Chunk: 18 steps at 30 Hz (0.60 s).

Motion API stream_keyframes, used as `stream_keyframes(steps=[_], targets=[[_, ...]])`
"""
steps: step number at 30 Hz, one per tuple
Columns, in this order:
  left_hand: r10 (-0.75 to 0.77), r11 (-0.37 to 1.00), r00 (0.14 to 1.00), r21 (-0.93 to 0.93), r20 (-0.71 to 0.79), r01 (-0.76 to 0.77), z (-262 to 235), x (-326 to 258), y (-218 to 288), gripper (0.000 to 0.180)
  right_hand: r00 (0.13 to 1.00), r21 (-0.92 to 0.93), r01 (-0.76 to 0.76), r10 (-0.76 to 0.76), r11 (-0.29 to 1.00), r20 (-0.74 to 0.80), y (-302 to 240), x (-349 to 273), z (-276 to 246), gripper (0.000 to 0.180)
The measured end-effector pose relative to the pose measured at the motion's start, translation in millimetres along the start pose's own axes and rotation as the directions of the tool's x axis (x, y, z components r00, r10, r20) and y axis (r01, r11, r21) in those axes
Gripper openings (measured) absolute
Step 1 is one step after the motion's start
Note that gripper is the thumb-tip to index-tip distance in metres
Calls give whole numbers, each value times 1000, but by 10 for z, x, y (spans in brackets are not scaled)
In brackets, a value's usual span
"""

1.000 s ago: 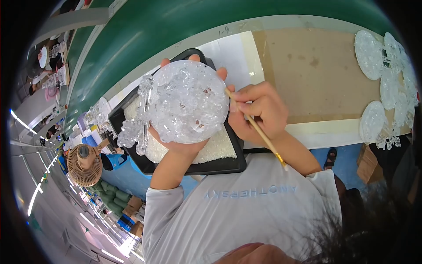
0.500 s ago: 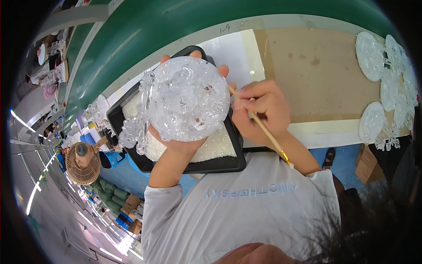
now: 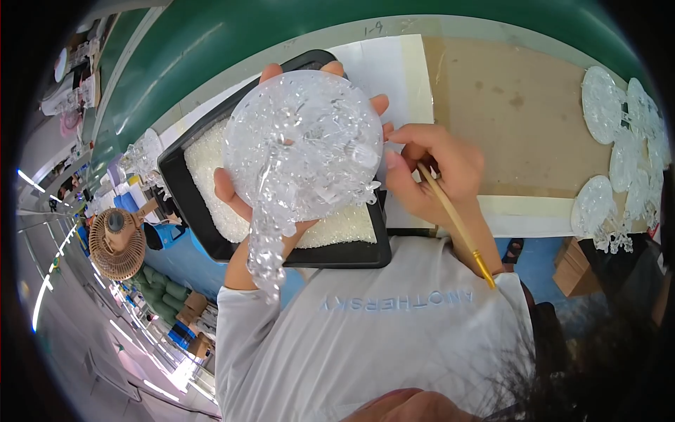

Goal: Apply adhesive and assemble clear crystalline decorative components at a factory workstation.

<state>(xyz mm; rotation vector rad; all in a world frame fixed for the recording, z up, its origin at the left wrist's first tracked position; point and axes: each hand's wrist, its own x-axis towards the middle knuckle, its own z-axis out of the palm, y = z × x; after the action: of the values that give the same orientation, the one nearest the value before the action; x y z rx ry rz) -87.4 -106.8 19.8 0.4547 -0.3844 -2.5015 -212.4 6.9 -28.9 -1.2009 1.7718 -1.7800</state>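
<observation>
Round, clear, glassy disc [image 3: 309,133] held by left grip [image 3: 233,195], fingers spread wide round edge; right grip [image 3: 446,169] curled, pinching slim pale-wood brush [image 3: 457,221] nearby.

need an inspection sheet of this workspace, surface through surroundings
surface: tan board with dark spots, white sheet beside it
work items: disc with clear pieces on it, strand hanging past its edge; brush; black tray holding beads beneath the disc
clutter: other discs at right
grips: left grip supports the disc; right grip holds the brush
cables: nothing clearly seen
surroundings: fan at left, carton at right
</observation>
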Motion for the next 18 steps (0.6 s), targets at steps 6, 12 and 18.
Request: stream_keyframes(steps=[6, 12, 18], targets=[[-57, 998, 991, 5, -118, 58, 76, 12, 39, 58, 1000, -27, 16, -16, 999, -1, 36, -36, -6, 24], [-187, 980, 962, -107, -200, 168, 8, 3, 107, 70, 997, -35, 69, -69, 997, -21, 58, -35, 0, 21], [-196, 979, 959, -96, -203, 180, -33, 8, 111, 70, 998, -32, 53, -54, 998, -34, 21, 2, -4, 16]])
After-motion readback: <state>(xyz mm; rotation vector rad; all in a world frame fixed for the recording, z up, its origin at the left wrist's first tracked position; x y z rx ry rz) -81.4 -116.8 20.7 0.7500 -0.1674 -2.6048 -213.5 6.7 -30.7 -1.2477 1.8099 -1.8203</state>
